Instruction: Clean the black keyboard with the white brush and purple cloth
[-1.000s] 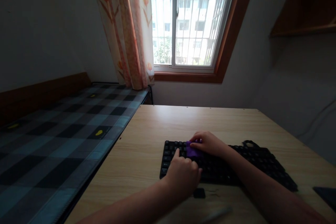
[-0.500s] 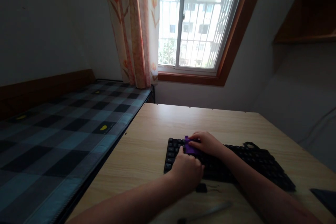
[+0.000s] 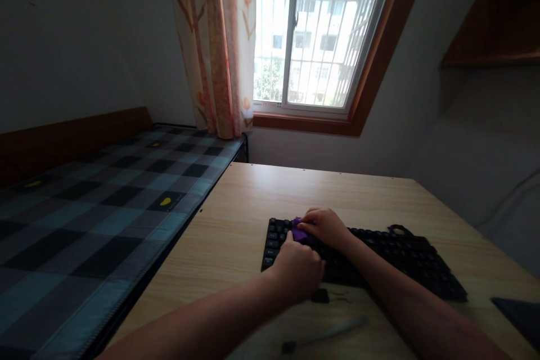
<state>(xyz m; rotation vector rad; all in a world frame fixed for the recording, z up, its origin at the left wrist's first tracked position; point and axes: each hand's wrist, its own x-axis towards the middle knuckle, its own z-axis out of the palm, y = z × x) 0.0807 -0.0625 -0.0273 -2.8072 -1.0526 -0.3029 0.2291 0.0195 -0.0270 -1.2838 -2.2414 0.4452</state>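
A black keyboard lies across the table. My right hand is on its left half, fingers closed on a purple cloth pressed against the keys. Close in front, my left hand rests on the keyboard's left part. One of its digits stretches out onto the keys beside the cloth, and the others are curled. The undersides of both hands are hidden. A small black piece lies on the table just below the keyboard's front edge.
A thin tool with a dark end lies near the table's front. A dark flat object is at the right edge. To the left stands a bed with a checked cover; the window is beyond the wooden table.
The purple cloth has bunched up and shifted slightly left under my right hand. My left hand stays in nearly the same place on the keyboard. The view has tilted a little.
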